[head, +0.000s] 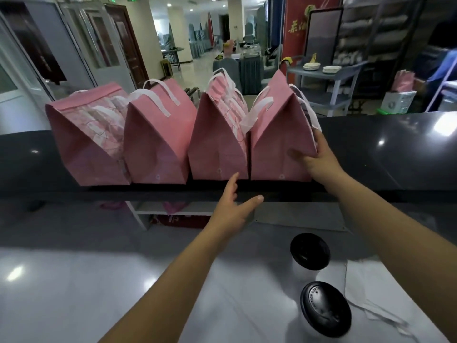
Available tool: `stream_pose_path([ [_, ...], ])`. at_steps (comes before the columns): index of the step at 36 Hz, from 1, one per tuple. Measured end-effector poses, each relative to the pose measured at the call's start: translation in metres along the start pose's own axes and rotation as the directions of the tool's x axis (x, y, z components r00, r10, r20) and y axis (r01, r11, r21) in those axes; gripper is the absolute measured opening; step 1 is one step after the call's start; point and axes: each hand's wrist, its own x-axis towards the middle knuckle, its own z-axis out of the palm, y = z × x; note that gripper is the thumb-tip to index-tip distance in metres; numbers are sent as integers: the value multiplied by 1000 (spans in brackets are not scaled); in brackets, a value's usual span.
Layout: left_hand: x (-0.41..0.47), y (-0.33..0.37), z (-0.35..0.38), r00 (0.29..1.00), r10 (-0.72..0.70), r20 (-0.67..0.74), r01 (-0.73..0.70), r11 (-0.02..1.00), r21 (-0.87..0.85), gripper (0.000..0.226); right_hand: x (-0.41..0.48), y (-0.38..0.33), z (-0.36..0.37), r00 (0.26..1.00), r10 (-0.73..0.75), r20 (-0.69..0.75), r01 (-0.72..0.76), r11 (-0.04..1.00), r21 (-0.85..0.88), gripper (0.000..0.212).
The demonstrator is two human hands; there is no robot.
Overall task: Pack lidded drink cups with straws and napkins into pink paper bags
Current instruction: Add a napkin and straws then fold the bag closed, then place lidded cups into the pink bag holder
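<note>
Several pink paper bags with white handles stand in a row on a raised dark counter. My right hand (315, 157) grips the right side of the rightmost bag (277, 144), thumb on its front face and fingers round its edge. My left hand (233, 206) hovers with straight, spread fingers just below the gap between that bag and the neighbouring bag (217, 149), holding nothing. Two white cups with black lids (310, 251) (325, 308) stand on the lower grey worktop near me. White napkins (371, 290) lie to their right. No straw shows.
Two more pink bags (89, 142) (155, 139) stand at the left of the dark counter (395, 149). The grey worktop (74, 280) stretches left below. Behind the counter are a cart with plates (324, 70), shelving and a hall.
</note>
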Motion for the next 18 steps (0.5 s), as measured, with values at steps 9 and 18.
stream_pose_path([
  [9, -56, -11, -46, 999, -44, -7, 44, 983, 178, 80, -119, -14, 19, 997, 49, -64, -56, 992, -117, 82],
  [18, -166, -31, -117, 988, 37, -147, 64, 778, 625, 87, -236, -73, 112, 912, -72, 404, 239, 893, -381, 64],
])
